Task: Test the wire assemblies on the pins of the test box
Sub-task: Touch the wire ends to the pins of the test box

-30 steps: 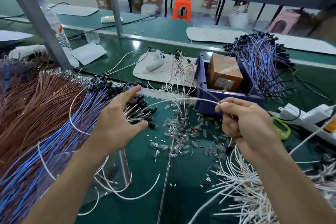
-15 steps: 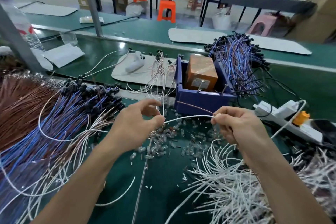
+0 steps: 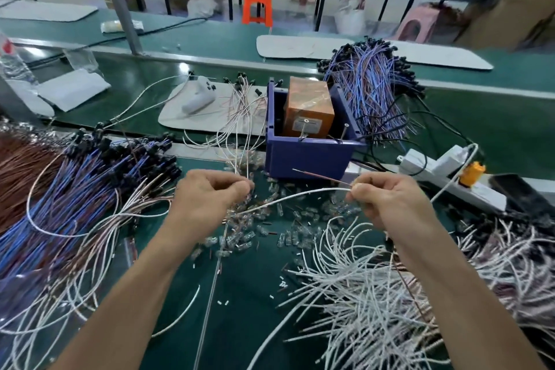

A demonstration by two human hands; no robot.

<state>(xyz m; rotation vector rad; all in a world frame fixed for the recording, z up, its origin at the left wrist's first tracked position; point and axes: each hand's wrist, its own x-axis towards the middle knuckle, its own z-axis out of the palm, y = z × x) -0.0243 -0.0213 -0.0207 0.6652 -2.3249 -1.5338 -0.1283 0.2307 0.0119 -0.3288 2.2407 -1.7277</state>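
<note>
A white wire (image 3: 288, 198) stretches between my hands over the green bench. My right hand (image 3: 387, 201) pinches its end together with a thin brown wire (image 3: 318, 176) that points toward the test box. My left hand (image 3: 210, 198) has its fingers curled, pinching the wire's other part near a black-capped assembly. The test box is an orange-brown block (image 3: 309, 108) with metal pins at its front, standing in a blue bin (image 3: 306, 155) just beyond my hands.
A large heap of blue and brown wire assemblies (image 3: 75, 177) lies at the left. Loose white wires (image 3: 375, 288) pile at the right. Small clear parts (image 3: 270, 228) scatter between. Another blue bundle (image 3: 372, 90) sits behind the bin; a white power strip (image 3: 432, 159) lies right.
My left hand left the blue wire heap, came right and closed its fingers on the wire. My right hand stayed near the bin, holding the wire end.
</note>
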